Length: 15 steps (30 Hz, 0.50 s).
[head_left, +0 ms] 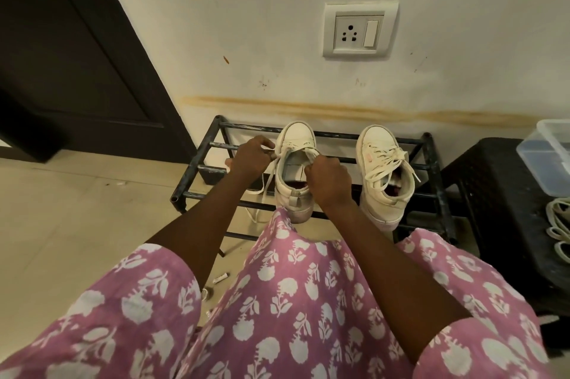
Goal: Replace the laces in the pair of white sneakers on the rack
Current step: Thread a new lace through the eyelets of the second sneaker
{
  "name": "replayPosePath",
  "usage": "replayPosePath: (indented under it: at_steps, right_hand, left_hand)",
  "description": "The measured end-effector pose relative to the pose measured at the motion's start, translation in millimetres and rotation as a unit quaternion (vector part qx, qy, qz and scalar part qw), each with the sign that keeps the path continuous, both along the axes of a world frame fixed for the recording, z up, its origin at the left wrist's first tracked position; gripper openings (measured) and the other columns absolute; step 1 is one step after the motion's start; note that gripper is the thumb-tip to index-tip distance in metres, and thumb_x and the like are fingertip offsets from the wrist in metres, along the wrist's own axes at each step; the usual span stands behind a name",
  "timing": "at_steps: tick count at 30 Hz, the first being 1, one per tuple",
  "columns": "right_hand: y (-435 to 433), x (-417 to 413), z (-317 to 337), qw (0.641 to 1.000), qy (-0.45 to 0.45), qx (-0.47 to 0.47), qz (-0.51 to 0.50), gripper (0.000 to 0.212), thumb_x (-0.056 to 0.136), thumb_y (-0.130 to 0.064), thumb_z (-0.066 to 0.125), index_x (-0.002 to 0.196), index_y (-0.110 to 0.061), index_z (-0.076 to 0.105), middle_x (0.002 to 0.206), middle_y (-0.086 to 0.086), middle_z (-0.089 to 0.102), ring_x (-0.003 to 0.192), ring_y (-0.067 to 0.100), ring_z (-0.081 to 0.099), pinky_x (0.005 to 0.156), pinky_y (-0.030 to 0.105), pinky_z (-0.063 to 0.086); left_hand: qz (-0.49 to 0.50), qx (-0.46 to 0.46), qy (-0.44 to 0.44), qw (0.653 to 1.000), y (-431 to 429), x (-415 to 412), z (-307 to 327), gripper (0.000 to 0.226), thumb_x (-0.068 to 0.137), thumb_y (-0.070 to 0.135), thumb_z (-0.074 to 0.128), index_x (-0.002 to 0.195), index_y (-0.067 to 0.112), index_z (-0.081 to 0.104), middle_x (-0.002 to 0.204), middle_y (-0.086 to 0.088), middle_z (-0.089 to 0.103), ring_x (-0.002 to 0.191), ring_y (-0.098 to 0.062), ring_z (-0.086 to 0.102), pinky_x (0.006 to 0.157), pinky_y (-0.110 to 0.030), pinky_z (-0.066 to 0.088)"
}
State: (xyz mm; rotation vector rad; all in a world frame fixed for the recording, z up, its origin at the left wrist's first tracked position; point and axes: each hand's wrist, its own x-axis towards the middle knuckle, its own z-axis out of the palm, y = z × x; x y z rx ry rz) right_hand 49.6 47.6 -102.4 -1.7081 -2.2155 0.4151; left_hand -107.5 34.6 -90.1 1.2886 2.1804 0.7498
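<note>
The left hand (251,159) is pinching a lace (267,182) and the right hand (328,176) is gripping its other end over the white sneaker (294,138), which is sitting mid-rack (212,145).

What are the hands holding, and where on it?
Both hands hold the off-white flat lace of the left white sneaker: left hand pinches it beside the eyelets, right hand grips it above the shoe's opening.

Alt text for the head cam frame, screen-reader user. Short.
The left hand and right hand pinch the lace of a white sneaker standing on a black metal rack against a wall; its loose end hangs through the bars. A second sneaker, fully laced, stands beside it, and spare laces lie on a black stool to the right.
</note>
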Motion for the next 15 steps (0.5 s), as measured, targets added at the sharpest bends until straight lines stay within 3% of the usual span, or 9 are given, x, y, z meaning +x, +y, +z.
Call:
replayPosePath:
  at_steps: [7, 11, 15]
  right_hand:
    - [-1, 0, 4, 1.000, -0.005, -0.005, 0.001, 0.027, 0.095, -0.019, 0.046, 0.104, -0.002, 0.065, 0.100, 0.018, 0.067, 0.091, 0.034, 0.065, 0.069, 0.033, 0.048]
    - [-1, 0, 6, 1.000, -0.016, -0.012, 0.005, 0.026, 0.096, -0.017, 0.046, 0.104, -0.001, 0.065, 0.100, 0.017, 0.067, 0.090, 0.032, 0.066, 0.069, 0.034, 0.048]
    - [0, -1, 7, 0.999, -0.029, -0.019, 0.004, 0.025, 0.095, -0.017, 0.046, 0.104, -0.002, 0.065, 0.101, 0.016, 0.067, 0.092, 0.032, 0.066, 0.069, 0.034, 0.048]
  left_hand:
    - [-0.057, -0.205, 0.196, 0.957, -14, -36, -10, 0.031, 0.090, 0.016, 0.051, 0.120, 0.007, 0.054, 0.123, -0.012, 0.058, 0.118, -0.031, 0.052, 0.109, -0.055, 0.028]
    - [-0.051, -0.306, 0.314, 0.897, -30, -53, -11, 0.030, 0.092, 0.025, 0.049, 0.115, 0.008, 0.057, 0.121, -0.008, 0.059, 0.121, -0.030, 0.050, 0.109, -0.053, 0.023]
    - [0.017, -0.365, 0.417, 0.833, -46, -61, -9, 0.031, 0.088, 0.030, 0.052, 0.115, 0.016, 0.060, 0.126, -0.006, 0.058, 0.127, -0.030, 0.044, 0.109, -0.052, 0.017]
